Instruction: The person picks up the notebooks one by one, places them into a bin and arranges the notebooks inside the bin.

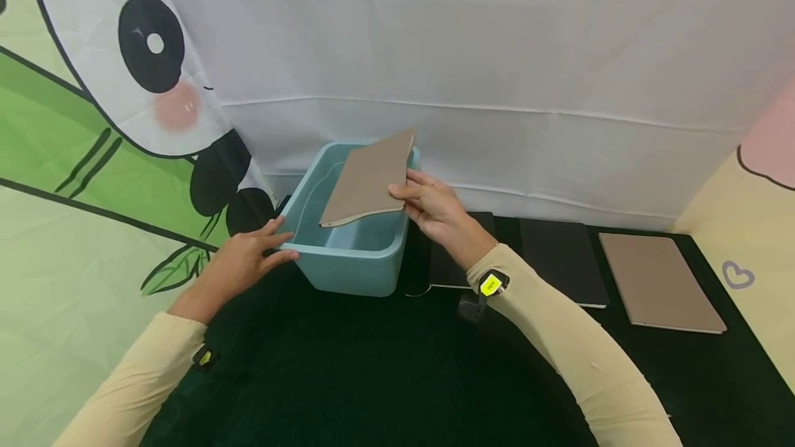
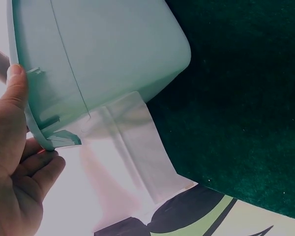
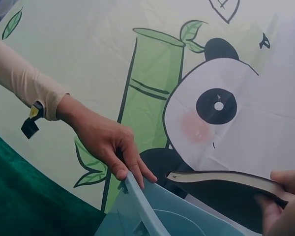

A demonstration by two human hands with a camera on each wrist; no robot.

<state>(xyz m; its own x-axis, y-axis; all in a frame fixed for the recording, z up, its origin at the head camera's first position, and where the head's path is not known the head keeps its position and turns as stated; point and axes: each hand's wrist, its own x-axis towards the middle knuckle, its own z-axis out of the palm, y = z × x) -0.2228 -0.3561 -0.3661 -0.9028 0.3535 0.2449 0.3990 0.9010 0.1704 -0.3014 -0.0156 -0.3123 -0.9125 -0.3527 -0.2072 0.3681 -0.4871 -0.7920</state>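
A light blue plastic bin (image 1: 348, 271) stands on the dark green cloth. My left hand (image 1: 245, 261) holds its near left rim corner; in the left wrist view the thumb (image 2: 17, 86) lies on one side of the corner and the fingers on the other. Tilted above the bin's opening is a thin brown-covered notebook (image 1: 373, 178). My right hand (image 1: 437, 212) pinches it by its right edge, thumb on the upper cover and fingers beneath. The right wrist view shows the notebook's pale page edge (image 3: 226, 176) and dark underside over the bin.
Two black notebooks (image 1: 562, 261) lie right of the bin, one partly hidden by my right forearm. Another brown notebook (image 1: 661, 281) lies near the cloth's right edge. A printed fabric backdrop (image 1: 466, 54) hangs right behind the bin.
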